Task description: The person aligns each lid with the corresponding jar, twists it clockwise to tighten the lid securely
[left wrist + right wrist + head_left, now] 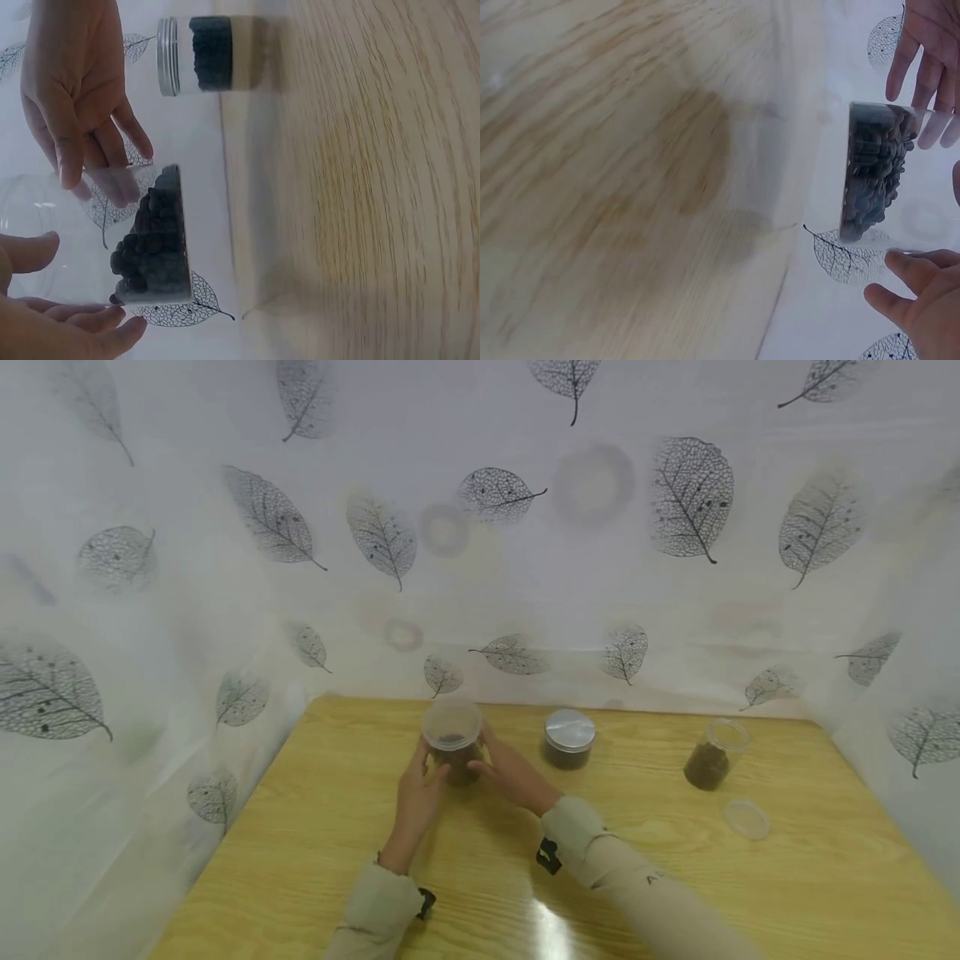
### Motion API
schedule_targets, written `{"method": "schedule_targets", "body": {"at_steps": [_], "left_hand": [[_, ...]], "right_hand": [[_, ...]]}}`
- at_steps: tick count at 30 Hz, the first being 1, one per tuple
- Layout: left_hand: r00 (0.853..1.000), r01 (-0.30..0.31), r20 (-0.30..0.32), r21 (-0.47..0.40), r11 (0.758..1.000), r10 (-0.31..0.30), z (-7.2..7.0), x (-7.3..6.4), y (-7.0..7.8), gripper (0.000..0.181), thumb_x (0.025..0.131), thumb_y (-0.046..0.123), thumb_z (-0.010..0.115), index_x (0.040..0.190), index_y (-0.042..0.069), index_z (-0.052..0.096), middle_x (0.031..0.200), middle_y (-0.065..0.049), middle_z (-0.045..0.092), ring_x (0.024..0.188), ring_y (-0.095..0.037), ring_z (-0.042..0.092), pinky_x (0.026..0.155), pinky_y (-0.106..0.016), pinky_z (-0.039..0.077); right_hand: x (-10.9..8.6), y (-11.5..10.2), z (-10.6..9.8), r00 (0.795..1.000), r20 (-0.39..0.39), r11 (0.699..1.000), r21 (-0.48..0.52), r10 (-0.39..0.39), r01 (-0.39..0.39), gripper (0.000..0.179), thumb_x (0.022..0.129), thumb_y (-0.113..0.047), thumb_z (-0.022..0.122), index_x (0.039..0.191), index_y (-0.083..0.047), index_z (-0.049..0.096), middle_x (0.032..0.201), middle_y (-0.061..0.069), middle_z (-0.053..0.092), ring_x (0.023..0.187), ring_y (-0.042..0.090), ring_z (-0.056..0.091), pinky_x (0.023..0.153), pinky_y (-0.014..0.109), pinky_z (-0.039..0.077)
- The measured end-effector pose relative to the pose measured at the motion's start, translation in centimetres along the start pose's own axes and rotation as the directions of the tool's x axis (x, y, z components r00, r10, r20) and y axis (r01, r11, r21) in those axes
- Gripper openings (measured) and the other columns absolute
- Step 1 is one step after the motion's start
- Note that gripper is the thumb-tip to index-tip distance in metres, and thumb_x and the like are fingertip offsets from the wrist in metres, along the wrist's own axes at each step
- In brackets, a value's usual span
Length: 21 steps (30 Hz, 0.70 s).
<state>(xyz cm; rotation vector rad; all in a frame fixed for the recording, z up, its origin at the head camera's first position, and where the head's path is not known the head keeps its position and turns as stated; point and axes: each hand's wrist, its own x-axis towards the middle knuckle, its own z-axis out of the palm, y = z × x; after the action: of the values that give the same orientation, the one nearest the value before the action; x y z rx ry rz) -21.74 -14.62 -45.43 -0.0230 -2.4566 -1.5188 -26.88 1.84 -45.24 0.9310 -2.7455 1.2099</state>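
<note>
A clear plastic jar (459, 762) stands upright between my two hands, its top a pale translucent disc in the head view. Dark, bean-like pieces (156, 236) fill its lower part in a sloping heap. From one side my left hand (418, 793) grips the jar, thumb in front and fingers along the wall. On the opposite side, my right hand (517, 772) holds it with thumb and fingertips. Both wrist views show the jar's base raised above the tabletop, a shadow below it.
Right of the hands stands a silver-lidded jar (568, 739) with dark contents. Farther right is an uncapped clear jar (707, 764) of dark brown stuff, a translucent lid (746, 819) lying before it. Leaf-printed sheeting (510, 577) rises behind the wooden table (825, 877).
</note>
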Motion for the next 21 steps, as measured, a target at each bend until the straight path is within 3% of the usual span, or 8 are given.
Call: {"method": "schedule_targets", "body": {"at_steps": [3, 6, 13, 21], "left_hand": [[0.998, -0.016, -0.065, 0.027, 1.000, 0.018, 0.0, 0.1, -0.2, 0.065, 0.089, 0.001, 0.057, 0.147, 0.005, 0.028, 0.146, -0.021, 0.037, 0.134, -0.040, 0.036, 0.106, -0.054, 0.035], [0.991, 0.013, -0.131, 0.061, 0.998, -0.004, 0.0, 0.3, -0.2, 0.064, 0.087, 0.001, 0.059, 0.145, 0.004, 0.032, 0.141, -0.022, 0.043, 0.130, -0.041, 0.042, 0.105, -0.053, 0.036], [0.967, 0.064, -0.254, 0.128, 0.990, -0.030, 0.1, 0.7, -0.7, 0.063, 0.082, 0.001, 0.065, 0.140, 0.001, 0.040, 0.132, -0.022, 0.053, 0.121, -0.040, 0.051, 0.102, -0.050, 0.041], [0.942, 0.118, -0.331, 0.150, 0.982, -0.062, -0.1, 0.9, -1.6, 0.060, 0.081, 0.003, 0.068, 0.136, 0.000, 0.045, 0.132, -0.018, 0.053, 0.123, -0.036, 0.051, 0.102, -0.047, 0.042]], "right_hand": [[0.5, -0.3, 0.5, 0.999, -0.006, 0.999, -0.001, 0.033, -0.033, 0.079, 0.093, -0.022, 0.055, 0.152, -0.013, 0.003, 0.137, 0.027, 0.047, 0.124, 0.040, 0.049, 0.104, 0.051, 0.040], [0.9, -0.6, 0.9, 0.999, -0.021, 0.999, -0.011, 0.038, -0.038, 0.077, 0.093, -0.020, 0.056, 0.151, -0.012, 0.006, 0.134, 0.026, 0.049, 0.121, 0.040, 0.051, 0.103, 0.050, 0.041], [1.8, -0.8, 2.0, 0.998, -0.065, 0.996, -0.085, -0.006, 0.001, 0.069, 0.090, -0.016, 0.059, 0.147, -0.008, 0.020, 0.126, 0.024, 0.057, 0.111, 0.037, 0.059, 0.096, 0.046, 0.048], [2.6, -0.8, 3.2, 0.991, -0.118, 0.985, -0.165, -0.060, 0.040, 0.055, 0.087, -0.014, 0.062, 0.134, -0.006, 0.034, 0.111, 0.020, 0.065, 0.093, 0.032, 0.066, 0.082, 0.039, 0.055]]}}
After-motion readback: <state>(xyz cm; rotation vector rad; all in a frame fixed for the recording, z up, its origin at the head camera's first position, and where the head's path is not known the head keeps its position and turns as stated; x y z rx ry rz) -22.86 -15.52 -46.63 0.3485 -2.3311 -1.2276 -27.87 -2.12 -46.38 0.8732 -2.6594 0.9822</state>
